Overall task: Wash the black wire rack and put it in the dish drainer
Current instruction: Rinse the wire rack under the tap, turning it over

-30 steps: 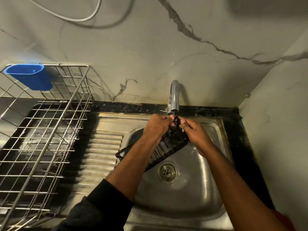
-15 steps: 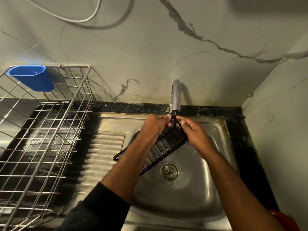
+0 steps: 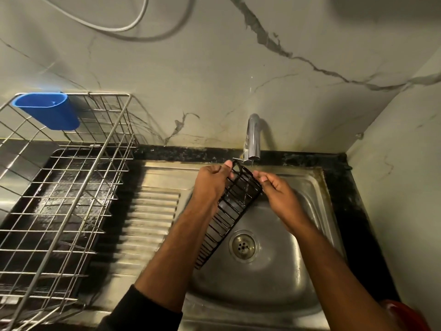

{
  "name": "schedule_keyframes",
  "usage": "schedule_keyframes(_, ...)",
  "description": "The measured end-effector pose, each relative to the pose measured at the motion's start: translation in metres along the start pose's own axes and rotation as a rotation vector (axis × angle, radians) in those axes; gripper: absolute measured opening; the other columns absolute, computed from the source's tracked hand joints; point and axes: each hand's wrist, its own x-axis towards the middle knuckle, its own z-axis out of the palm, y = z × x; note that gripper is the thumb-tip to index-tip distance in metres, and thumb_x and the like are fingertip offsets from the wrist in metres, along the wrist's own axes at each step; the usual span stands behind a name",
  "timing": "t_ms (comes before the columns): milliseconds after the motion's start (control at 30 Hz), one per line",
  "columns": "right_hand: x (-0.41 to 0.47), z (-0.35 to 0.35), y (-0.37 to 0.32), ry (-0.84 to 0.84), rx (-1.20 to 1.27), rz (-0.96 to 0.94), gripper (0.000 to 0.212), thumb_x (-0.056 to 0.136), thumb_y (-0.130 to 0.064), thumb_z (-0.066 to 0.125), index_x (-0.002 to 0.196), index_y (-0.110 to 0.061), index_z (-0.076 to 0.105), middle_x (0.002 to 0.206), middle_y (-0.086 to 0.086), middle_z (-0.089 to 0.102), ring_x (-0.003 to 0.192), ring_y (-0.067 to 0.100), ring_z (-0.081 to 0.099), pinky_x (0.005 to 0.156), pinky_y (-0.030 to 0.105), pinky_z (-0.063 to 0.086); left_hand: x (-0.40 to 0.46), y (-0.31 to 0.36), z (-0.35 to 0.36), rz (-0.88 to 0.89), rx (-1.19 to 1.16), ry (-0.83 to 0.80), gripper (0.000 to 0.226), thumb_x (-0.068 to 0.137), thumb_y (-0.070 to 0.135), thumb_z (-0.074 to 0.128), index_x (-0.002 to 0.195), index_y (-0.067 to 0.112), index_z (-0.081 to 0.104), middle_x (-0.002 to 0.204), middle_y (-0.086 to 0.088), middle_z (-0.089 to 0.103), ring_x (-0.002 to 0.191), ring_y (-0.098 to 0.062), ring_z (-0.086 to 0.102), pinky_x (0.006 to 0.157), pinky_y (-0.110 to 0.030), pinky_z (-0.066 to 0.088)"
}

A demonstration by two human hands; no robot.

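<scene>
The black wire rack [image 3: 229, 211] is long and narrow and hangs tilted over the steel sink [image 3: 307, 187], its top end just under the tap spout [image 3: 251, 139]. My left hand [image 3: 212, 181] grips the rack's upper left edge. My right hand [image 3: 278, 192] pinches its upper right corner. The rack's lower end points toward me, left of the drain [image 3: 243, 246]; my left forearm hides part of it. The metal wire dish drainer [image 3: 64, 187] stands on the left over a dark tray.
A blue plastic cup holder [image 3: 49, 111] hangs on the drainer's far left corner. A ribbed steel draining board [image 3: 148, 211] lies between drainer and basin. Marble walls close in behind and on the right. A red object [image 3: 405, 316] shows at the bottom right corner.
The rack has swung from a flatter diagonal to a steeper one, its lower end coming toward me and nearer the drain. Both hands stayed at its top end under the tap.
</scene>
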Motion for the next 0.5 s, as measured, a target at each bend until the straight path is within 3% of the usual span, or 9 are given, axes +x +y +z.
schedule_keyframes(100, 0.002, 0.003, -0.001, -0.011, -0.060, -0.039, 0.032, 0.105, -0.025, 0.045, 0.133, -0.027, 0.059, 0.133, -0.010, 0.062, 0.125, 0.002, 0.054, 0.107, 0.026, 0.041, -0.005, -0.007, 0.000, 0.027, -0.115, 0.036, 0.036, 0.101, 0.041, 0.057, 0.078, 0.014, 0.064, 0.072, 0.007, 0.060, 0.077, -0.008, 0.052, 0.077, -0.027, 0.045)
schedule_keyframes(167, 0.002, 0.004, -0.005, 0.009, -0.060, -0.041, 0.033, 0.105, -0.025, 0.044, 0.135, -0.027, 0.058, 0.136, -0.009, 0.060, 0.127, 0.002, 0.051, 0.104, 0.019, 0.038, -0.007, -0.010, 0.002, 0.052, -0.144, 0.034, 0.038, 0.102, 0.042, 0.053, 0.078, 0.015, 0.063, 0.064, 0.009, 0.055, 0.068, -0.006, 0.047, 0.067, -0.023, 0.040)
schedule_keyframes(300, -0.004, 0.002, -0.015, -0.002, -0.030, -0.066, 0.035, 0.105, -0.024, 0.043, 0.137, -0.027, 0.058, 0.139, -0.014, 0.057, 0.128, -0.007, 0.047, 0.108, 0.018, 0.035, -0.009, -0.013, -0.004, 0.091, -0.112, -0.056, 0.039, 0.105, 0.043, 0.047, 0.078, 0.017, 0.060, 0.055, 0.017, 0.052, 0.058, 0.000, 0.045, 0.064, -0.023, 0.038)
schedule_keyframes(433, -0.008, -0.003, -0.024, -0.154, -0.133, -0.148, 0.041, 0.106, -0.029, 0.039, 0.146, -0.027, 0.047, 0.148, -0.019, 0.045, 0.136, -0.009, 0.037, 0.109, 0.009, 0.029, -0.020, -0.021, -0.009, 0.174, -0.076, -0.199, 0.039, 0.106, 0.041, 0.045, 0.080, 0.014, 0.058, 0.055, 0.015, 0.051, 0.047, 0.004, 0.043, 0.050, -0.013, 0.036)
schedule_keyframes(500, -0.002, -0.008, -0.027, -0.218, -0.164, -0.124, 0.041, 0.106, -0.035, 0.037, 0.146, -0.032, 0.045, 0.150, -0.019, 0.042, 0.138, -0.006, 0.035, 0.109, 0.011, 0.028, -0.026, -0.025, -0.009, 0.183, -0.109, -0.229, 0.039, 0.106, 0.039, 0.045, 0.083, 0.010, 0.058, 0.055, 0.013, 0.051, 0.045, 0.003, 0.042, 0.046, -0.010, 0.036)
